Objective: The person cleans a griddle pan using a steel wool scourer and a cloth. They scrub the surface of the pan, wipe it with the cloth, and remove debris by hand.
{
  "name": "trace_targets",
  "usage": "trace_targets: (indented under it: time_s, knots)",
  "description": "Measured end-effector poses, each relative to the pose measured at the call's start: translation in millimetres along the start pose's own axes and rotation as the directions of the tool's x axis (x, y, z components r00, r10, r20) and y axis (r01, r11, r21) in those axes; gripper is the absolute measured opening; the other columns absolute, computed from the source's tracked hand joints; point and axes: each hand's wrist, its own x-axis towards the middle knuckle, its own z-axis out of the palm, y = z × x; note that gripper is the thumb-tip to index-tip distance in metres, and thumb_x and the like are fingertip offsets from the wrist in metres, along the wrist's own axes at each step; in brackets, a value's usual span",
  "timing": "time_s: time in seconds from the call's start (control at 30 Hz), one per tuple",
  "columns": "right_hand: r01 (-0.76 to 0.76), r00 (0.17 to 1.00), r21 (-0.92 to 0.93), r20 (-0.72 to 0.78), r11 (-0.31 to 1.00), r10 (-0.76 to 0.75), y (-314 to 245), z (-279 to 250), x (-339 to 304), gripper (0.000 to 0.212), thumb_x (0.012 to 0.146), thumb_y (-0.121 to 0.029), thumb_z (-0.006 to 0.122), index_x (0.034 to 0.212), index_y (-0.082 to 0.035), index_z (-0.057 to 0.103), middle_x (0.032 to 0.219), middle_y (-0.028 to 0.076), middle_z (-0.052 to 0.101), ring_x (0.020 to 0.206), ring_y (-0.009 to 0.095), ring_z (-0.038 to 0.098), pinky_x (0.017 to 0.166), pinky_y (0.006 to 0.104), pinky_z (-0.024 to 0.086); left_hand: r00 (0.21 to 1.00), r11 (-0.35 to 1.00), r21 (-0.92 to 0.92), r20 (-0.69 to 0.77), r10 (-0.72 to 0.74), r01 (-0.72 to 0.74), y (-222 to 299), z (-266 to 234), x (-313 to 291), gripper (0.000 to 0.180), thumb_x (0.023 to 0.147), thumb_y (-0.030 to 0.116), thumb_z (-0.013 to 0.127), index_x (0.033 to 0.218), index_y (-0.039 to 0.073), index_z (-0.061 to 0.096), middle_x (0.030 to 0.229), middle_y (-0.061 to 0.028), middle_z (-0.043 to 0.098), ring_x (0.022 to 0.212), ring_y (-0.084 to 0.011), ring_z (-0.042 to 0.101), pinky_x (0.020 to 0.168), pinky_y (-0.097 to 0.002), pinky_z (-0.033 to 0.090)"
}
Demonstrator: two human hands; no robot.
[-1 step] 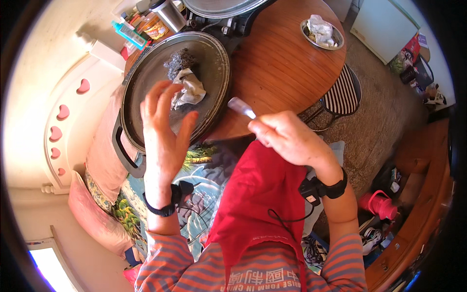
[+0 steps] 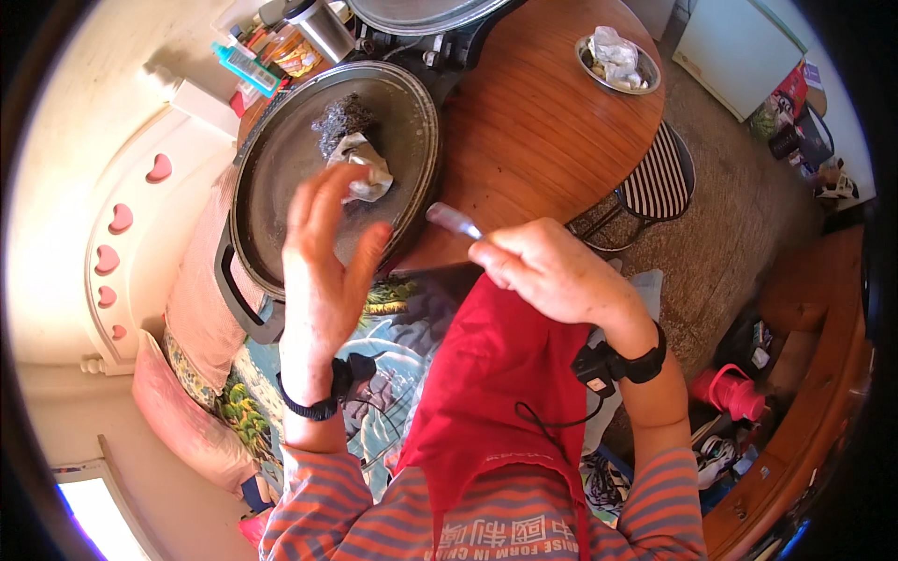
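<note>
My left hand [image 2: 323, 248] hovers over the near edge of a large round electric griddle [image 2: 271, 201], fingers apart and holding nothing. Behind its fingertips lie a crumpled whitish cloth [image 2: 376, 179] and a ball of steel wool [image 2: 344, 120] on the griddle's dark plate. In my right hand [image 2: 552, 266] is a small scraper-like tool [image 2: 453, 221] with a flat, shiny end. Its tip points left, toward the griddle's rim, and is apart from it. Most of the tool's handle is hidden in my closed fingers.
The griddle stands on a round wooden table [image 2: 533, 122], its raised lid [image 2: 421, 14] at the back. A metal bowl [image 2: 641, 86] with crumpled white material sits on the right. Bottles and a steel cup [image 2: 320, 30] crowd the back left. A striped stool [image 2: 659, 178] stands beside the table.
My left hand has shifted slightly right and lower. My right hand, still gripping the tool, has moved a little to the left; the tool's tip is nearer the griddle.
</note>
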Motion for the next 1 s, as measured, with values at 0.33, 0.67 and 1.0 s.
trace_targets:
  time_s: [0.33,0.67,1.0]
  knots:
    - [0.064,0.997,0.597,-0.008,0.8,-0.074,-1.0,-27.0,-19.3,0.051,0.088,-0.004,0.08,0.135,0.0,0.062,0.098,0.001,0.066,0.078,0.009,0.06,0.071,0.0236,0.051,0.939,0.829,-0.441,0.181,-0.293,0.344,19.8,27.6,-7.1,0.009,0.097,0.0,0.064,0.096,-0.002,0.073,0.083,-0.0086,0.073,0.077,-0.0128,0.068,0.069,-0.0266,0.052]
    - [0.227,0.962,0.095,-0.177,0.969,-0.208,1.8,-18.4,20.8,0.021,0.099,-0.017,0.066,0.088,0.001,0.065,0.068,0.01,0.064,0.059,0.02,0.061,0.055,0.0348,0.047,0.966,0.876,-0.42,0.197,-0.166,0.237,27.1,49.9,-0.1,0.006,0.091,-0.002,0.068,0.094,-0.001,0.073,0.078,-0.0121,0.067,0.067,-0.0218,0.065,0.06,-0.0302,0.05]
    - [0.223,0.837,-0.481,-0.352,0.848,-0.419,27.1,-70.0,139.2,0.032,0.099,-0.026,0.06,0.08,-0.002,0.06,0.072,0.022,0.063,0.073,0.046,0.063,0.068,0.0534,0.05,0.994,0.99,0.105,0.043,-0.099,0.094,10.2,26.3,-6.4,0.037,0.076,0.002,0.078,0.112,0.0,0.069,0.108,-0.0145,0.063,0.1,-0.0302,0.06,0.088,-0.0377,0.049]
